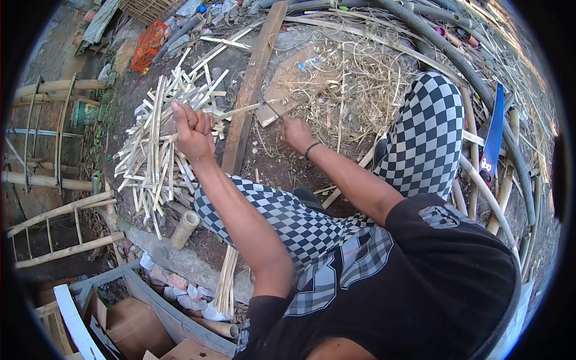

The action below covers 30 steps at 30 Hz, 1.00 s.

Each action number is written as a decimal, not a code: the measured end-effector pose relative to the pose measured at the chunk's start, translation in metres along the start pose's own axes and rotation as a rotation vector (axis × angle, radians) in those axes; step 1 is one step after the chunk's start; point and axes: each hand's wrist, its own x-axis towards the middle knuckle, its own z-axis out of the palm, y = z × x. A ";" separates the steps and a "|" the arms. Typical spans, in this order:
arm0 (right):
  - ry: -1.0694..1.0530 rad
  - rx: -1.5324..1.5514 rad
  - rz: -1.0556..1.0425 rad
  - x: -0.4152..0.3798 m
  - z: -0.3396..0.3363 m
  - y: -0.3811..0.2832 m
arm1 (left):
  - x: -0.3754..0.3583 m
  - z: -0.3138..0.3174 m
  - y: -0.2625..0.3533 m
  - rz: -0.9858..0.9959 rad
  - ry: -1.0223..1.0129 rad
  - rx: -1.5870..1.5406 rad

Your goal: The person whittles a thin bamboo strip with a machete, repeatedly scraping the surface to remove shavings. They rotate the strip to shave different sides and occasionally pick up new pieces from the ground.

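Note:
My left hand (195, 132) is closed round one end of a pale bamboo strip (240, 110), which runs rightward across a long brown wooden plank (251, 90). My right hand (296, 133) grips the handle of a knife (271, 109), whose dark thin blade points up and left and meets the strip near its right end. Beneath the blade lies a flat piece of board (279, 110). Just left of and under my left hand spreads a big pile of split bamboo strips (157, 153).
Curly shavings (354, 90) cover the ground ahead. A blue-bladed saw (494, 135) lies at the right among bamboo poles (468, 63). An orange crate (148, 46) is at the upper left, a short bamboo tube (185, 230) beside my knee, and cardboard boxes (137, 327) lower left.

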 end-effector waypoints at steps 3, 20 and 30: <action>-0.028 -0.070 0.111 0.008 0.009 0.055 | -0.002 -0.001 0.000 0.025 -0.039 -0.004; -0.034 -0.080 0.092 0.013 0.020 0.049 | -0.003 0.007 -0.001 0.060 0.047 -0.006; 0.013 0.025 0.032 -0.010 0.023 0.028 | -0.001 0.011 0.000 0.056 0.153 0.021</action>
